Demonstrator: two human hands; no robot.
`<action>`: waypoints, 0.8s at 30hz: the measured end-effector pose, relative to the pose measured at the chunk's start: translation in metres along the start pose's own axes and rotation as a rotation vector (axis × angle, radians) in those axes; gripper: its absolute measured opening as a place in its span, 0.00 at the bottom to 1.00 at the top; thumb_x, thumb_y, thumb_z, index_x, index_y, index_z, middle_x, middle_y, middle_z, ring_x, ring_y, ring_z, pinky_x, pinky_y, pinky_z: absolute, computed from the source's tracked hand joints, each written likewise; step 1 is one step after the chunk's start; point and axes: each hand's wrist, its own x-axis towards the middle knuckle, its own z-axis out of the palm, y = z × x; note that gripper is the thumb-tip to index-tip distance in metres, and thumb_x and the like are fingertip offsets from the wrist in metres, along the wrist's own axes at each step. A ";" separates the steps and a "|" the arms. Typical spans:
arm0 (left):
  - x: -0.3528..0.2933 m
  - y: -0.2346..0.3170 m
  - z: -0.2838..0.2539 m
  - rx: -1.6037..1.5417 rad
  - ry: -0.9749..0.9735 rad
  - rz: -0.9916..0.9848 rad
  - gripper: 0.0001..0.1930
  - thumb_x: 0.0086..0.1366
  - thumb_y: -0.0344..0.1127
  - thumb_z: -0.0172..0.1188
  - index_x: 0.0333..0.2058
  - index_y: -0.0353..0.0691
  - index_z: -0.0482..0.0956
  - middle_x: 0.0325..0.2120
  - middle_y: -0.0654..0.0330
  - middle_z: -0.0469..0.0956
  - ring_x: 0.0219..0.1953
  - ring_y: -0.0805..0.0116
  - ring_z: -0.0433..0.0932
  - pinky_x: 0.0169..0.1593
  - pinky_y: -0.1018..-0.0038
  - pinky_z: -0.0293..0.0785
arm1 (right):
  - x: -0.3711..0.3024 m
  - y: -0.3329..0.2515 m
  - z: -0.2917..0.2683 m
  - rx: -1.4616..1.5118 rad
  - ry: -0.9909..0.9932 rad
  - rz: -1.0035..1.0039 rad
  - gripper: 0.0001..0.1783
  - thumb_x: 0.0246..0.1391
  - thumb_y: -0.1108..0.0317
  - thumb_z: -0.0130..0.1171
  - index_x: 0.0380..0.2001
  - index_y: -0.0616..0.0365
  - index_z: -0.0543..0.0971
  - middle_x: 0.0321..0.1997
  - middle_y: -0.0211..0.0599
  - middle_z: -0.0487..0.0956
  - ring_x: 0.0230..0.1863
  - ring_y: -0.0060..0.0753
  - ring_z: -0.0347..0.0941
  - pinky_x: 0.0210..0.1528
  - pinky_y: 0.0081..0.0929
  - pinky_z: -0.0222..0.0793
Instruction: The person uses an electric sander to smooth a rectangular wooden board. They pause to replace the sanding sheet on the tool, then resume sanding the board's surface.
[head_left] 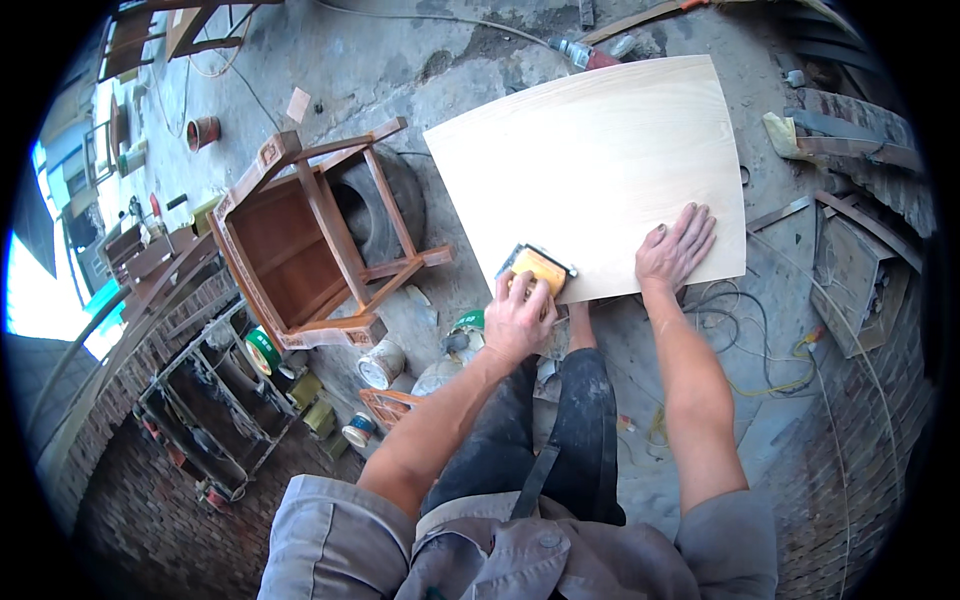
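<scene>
A large pale wooden board (590, 170) lies flat in front of me, its near edge close to my legs. My left hand (520, 315) is closed round a yellow-and-black sanding block (541, 267), which rests on the board's near left corner. The block's underside is hidden. Toward the near right corner, my right hand (677, 248) lies flat on the board with its fingers stretched out and nothing in it. What supports the board from below cannot be seen.
A reddish-brown wooden furniture frame (330, 225) lies to the left, against a dark tyre (400, 205). A power tool (585, 54) sits beyond the board's far edge. Paint cans and a white bucket (381, 364) stand near my left leg. Cables (765, 330) trail over the floor at right.
</scene>
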 end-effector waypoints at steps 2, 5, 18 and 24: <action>0.029 -0.012 -0.009 0.016 0.011 -0.009 0.14 0.54 0.35 0.70 0.40 0.44 0.81 0.44 0.57 0.76 0.50 0.50 0.75 0.35 0.61 0.83 | 0.001 -0.002 -0.003 0.005 0.009 -0.001 0.39 0.61 0.58 0.50 0.73 0.63 0.58 0.79 0.55 0.56 0.80 0.61 0.47 0.80 0.58 0.39; 0.077 -0.031 -0.019 0.061 0.060 -0.024 0.12 0.55 0.36 0.70 0.37 0.44 0.81 0.42 0.56 0.76 0.48 0.51 0.76 0.35 0.60 0.82 | 0.001 -0.001 -0.002 0.010 0.012 -0.001 0.39 0.62 0.58 0.49 0.73 0.63 0.58 0.79 0.55 0.56 0.80 0.61 0.47 0.80 0.58 0.39; 0.238 -0.094 -0.060 0.168 0.054 -0.074 0.15 0.60 0.44 0.65 0.41 0.42 0.81 0.44 0.53 0.77 0.50 0.51 0.77 0.46 0.54 0.82 | 0.004 -0.004 -0.004 0.025 0.004 -0.003 0.39 0.62 0.58 0.48 0.73 0.64 0.58 0.78 0.56 0.56 0.80 0.63 0.47 0.80 0.59 0.38; 0.215 -0.075 -0.040 0.137 0.153 0.003 0.15 0.58 0.42 0.67 0.40 0.42 0.82 0.43 0.50 0.77 0.48 0.48 0.76 0.42 0.54 0.82 | 0.002 -0.004 -0.005 0.039 0.010 -0.010 0.39 0.61 0.59 0.50 0.73 0.64 0.57 0.78 0.56 0.56 0.80 0.63 0.47 0.80 0.60 0.39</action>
